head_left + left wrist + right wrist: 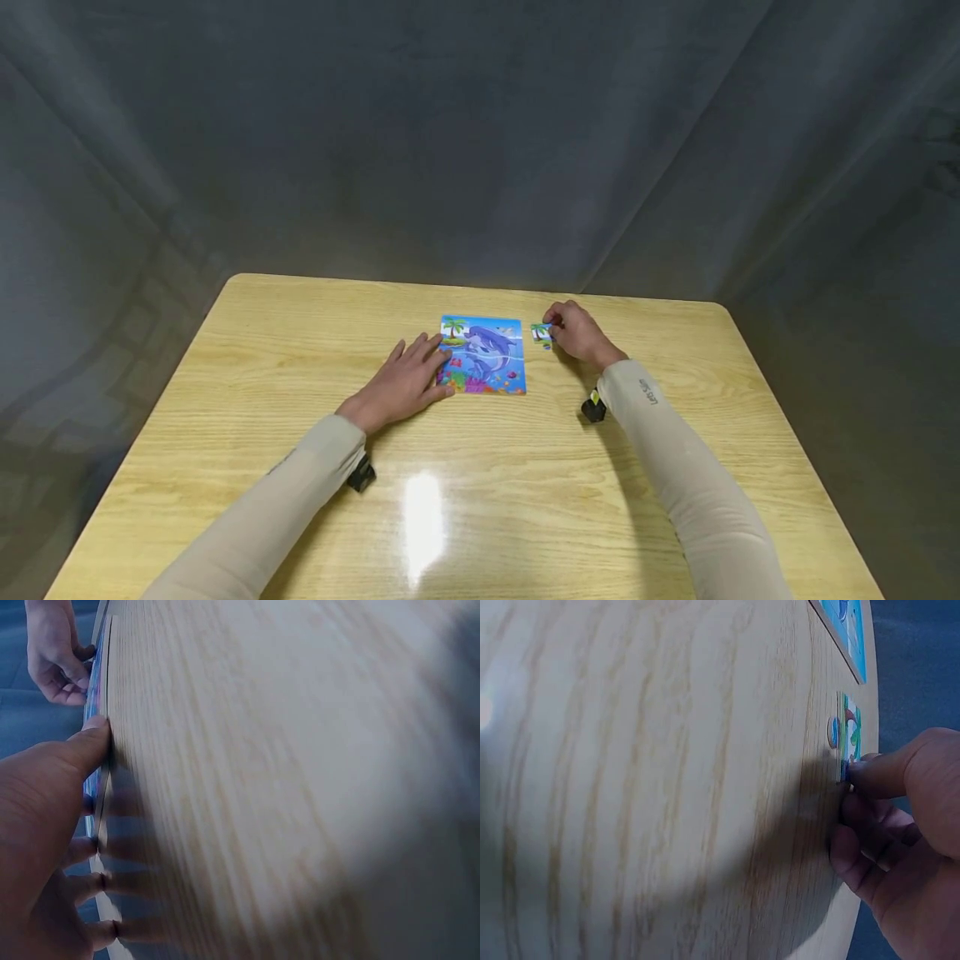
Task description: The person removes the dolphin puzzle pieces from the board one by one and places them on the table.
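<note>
A square dolphin puzzle board [491, 354], printed with a palm island, sea and coral, lies flat near the far side of the table. My left hand [403, 382] rests at its left edge with fingers spread; in the left wrist view the thumb [94, 739] lies along the near edge. Right of the board, a small puzzle piece [540, 333] with a palm tree and a rounded tab sits at the tabletop. My right hand [581, 335] pinches its right side between thumb and fingers. The right wrist view shows the piece [853, 735] low over the wood.
The light wood table [480, 500] has rounded far corners, and a bright glare spot shows near its front. Dark grey curtains [420, 150] hang behind and at both sides. Small black wrist cameras are strapped under both sleeves.
</note>
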Available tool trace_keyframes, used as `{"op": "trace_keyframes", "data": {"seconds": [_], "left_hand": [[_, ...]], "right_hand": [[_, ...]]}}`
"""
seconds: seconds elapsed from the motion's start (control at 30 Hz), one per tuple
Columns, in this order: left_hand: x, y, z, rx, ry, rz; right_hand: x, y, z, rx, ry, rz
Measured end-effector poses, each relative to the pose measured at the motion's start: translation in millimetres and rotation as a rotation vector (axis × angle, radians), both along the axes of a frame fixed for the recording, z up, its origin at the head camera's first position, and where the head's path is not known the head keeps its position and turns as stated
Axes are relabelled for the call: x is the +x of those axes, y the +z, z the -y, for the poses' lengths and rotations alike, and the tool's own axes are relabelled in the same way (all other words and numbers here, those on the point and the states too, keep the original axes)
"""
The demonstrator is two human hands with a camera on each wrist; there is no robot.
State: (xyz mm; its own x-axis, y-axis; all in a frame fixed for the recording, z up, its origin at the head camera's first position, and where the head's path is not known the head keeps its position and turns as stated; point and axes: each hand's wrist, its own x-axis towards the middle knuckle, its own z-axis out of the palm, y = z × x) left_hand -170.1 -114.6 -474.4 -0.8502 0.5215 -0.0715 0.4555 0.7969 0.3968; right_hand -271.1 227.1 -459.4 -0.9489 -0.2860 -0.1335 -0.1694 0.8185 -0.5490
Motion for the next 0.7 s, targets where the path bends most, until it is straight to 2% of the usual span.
{"op": "trace_keyframes", "data": {"seconds": [0.23,0.37,0.53,0.7], "left_hand": [[-0.8,-1.4,-0.9,-0.013,0.006,0.004],[-0.8,-0.6,-1.8,-0.015,0.000,-0.001],[-1.0,-0.8,-3.1,-0.012,0.000,-0.010],[-1.1,-0.8,-3.8,-0.021,0.001,-0.013]], "right_hand": [[-0.1,-3.3,-2,-0.065,-0.055,0.003],[0.0,-3.7,-1,-0.101,-0.084,-0.028],[-1.9,-0.2,10,-0.107,-0.041,-0.077],[-0.5,6.3,26,-0.114,0.012,-0.066]]}}
